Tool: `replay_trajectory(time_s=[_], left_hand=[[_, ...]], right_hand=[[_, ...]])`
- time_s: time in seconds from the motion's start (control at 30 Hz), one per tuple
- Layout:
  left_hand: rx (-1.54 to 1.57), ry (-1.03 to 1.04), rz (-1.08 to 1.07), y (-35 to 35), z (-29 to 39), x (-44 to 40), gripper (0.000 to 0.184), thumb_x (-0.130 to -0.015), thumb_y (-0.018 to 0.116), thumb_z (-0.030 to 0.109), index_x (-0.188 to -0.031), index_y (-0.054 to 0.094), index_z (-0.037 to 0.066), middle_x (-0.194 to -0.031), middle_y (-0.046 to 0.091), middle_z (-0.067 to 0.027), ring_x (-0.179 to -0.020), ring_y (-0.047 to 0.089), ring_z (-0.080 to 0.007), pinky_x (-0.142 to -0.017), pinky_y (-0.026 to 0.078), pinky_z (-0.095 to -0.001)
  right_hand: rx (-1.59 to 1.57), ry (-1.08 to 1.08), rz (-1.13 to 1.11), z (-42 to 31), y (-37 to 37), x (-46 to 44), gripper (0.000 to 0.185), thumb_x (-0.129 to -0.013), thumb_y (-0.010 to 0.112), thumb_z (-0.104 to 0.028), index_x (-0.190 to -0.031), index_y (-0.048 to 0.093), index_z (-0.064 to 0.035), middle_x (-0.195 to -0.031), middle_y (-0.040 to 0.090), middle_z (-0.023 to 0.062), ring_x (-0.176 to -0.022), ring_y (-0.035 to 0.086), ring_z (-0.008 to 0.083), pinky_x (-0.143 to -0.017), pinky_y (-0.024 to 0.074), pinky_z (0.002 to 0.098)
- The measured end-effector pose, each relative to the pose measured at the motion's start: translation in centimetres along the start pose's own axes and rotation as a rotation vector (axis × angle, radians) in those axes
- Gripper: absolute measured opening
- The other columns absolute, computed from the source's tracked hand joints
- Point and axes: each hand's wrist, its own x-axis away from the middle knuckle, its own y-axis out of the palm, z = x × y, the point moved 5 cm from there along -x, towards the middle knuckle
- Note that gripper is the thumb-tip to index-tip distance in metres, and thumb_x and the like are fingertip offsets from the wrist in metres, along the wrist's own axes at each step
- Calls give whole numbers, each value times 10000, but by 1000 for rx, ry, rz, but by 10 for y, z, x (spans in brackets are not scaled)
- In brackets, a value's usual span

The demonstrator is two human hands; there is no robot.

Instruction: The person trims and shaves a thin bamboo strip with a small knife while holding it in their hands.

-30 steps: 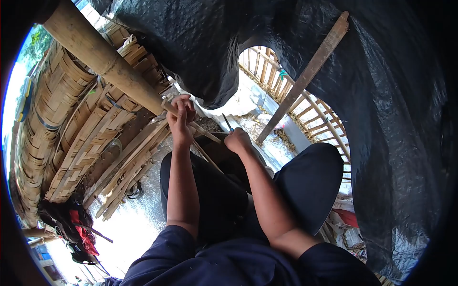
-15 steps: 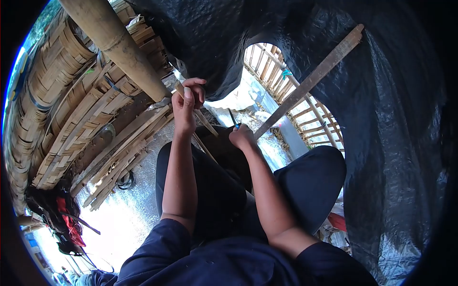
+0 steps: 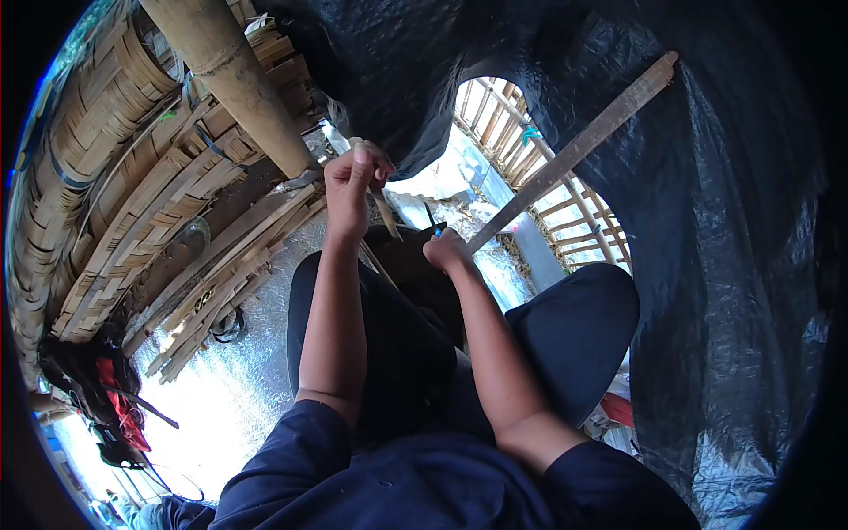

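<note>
My left hand [image 3: 357, 181] is raised in front of my knee, its fingers curled round a bamboo strip [image 3: 386, 217]. The strip's pale top end shows just above the knuckles, and its lower end slants down toward my lap. My right hand [image 3: 448, 252] is closed on a knife [image 3: 430, 215], to the right of and lower than the strip. The knife's narrow dark blade points up and away, with a bit of blue at the grip; my fist hides most of the handle. Blade and strip are apart.
A thick bamboo pole [image 3: 231, 75] slants down on the left beside woven bamboo panels [image 3: 124, 106]. Split bamboo pieces [image 3: 221, 283] lie on the floor sheet. Black plastic sheeting [image 3: 724, 309] hangs at right, crossed by a long flat bar [image 3: 574, 150]. Beyond is a slatted fence [image 3: 579, 221].
My left fingers have curled tighter round the bamboo strip, and that hand has shifted slightly right. My right hand with the knife has barely moved. The view has tilted a little.
</note>
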Motion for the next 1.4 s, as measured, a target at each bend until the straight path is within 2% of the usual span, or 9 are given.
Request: replay_trajectory(time_s=[0.3,0.37,0.47,0.67,0.83,0.9,1.03,1.23,1.4], left_hand=[[200,21,-120,17,-1,1,420,-984,444,366,-756,553,31,-714,491,-33,-677,501,-111,-533,339,-229],[219,13,-159,15,-3,3,415,-988,432,371,-768,544,38,-706,487,-32,-653,482,-100,-514,321,-223],[186,42,-185,14,-2,4,423,-992,415,386,-765,529,47,-679,458,-13,-577,399,-71,-497,279,-221],[161,-44,-201,7,-16,8,525,-952,431,513,-758,544,38,-588,349,44,-531,292,-52,-487,203,-230],[138,-59,-190,12,-6,6,792,-885,210,722,-709,548,29,-564,342,38,-549,324,-85,-533,234,-249],[122,-26,-213,9,-9,3,789,-906,153,670,-682,545,22,-557,363,8,-533,328,-119,-539,251,-276],[309,-91,-138,18,16,0,591,-915,258,503,-637,490,35,-570,377,-27,-529,316,-140,-527,246,-299],[455,-113,-116,22,26,1,437,-887,358,433,-591,339,112,-577,293,21,-547,272,-125,-505,222,-282],[439,-90,94,12,6,5,435,-884,350,442,-590,269,132,-544,235,28,-511,188,-107,-490,169,-288]], right_hand=[[-7,24,19,8,-1,-5,370,-736,527,-131,-1021,618,86,-1073,614,298,-1056,594,384,-941,463,400],[119,-14,-14,10,4,-10,374,-862,459,-195,-1082,567,87,-955,648,270,-782,672,339,-671,521,410],[135,-51,-19,11,5,-12,361,-862,458,-186,-1068,570,89,-922,653,267,-745,676,341,-652,526,404],[-52,17,-58,5,9,1,321,-891,429,-175,-1024,589,69,-902,661,250,-659,672,341,-613,535,413],[12,-183,103,10,29,-12,328,-913,406,-203,-995,580,62,-909,645,272,-813,657,392,-738,517,456],[-61,-188,47,2,30,-8,345,-924,402,-218,-1024,573,64,-933,637,291,-895,633,412,-789,495,464],[-137,-162,110,-37,8,41,260,-887,448,-128,-989,566,79,-976,605,337,-959,603,440,-832,480,472],[-465,-574,354,-78,1,103,58,-858,504,-31,-868,492,25,-750,600,258,-763,611,440,-655,478,459],[-386,-544,231,-88,11,112,244,-776,585,6,-948,428,78,-740,603,282,-772,626,434,-675,530,438]])
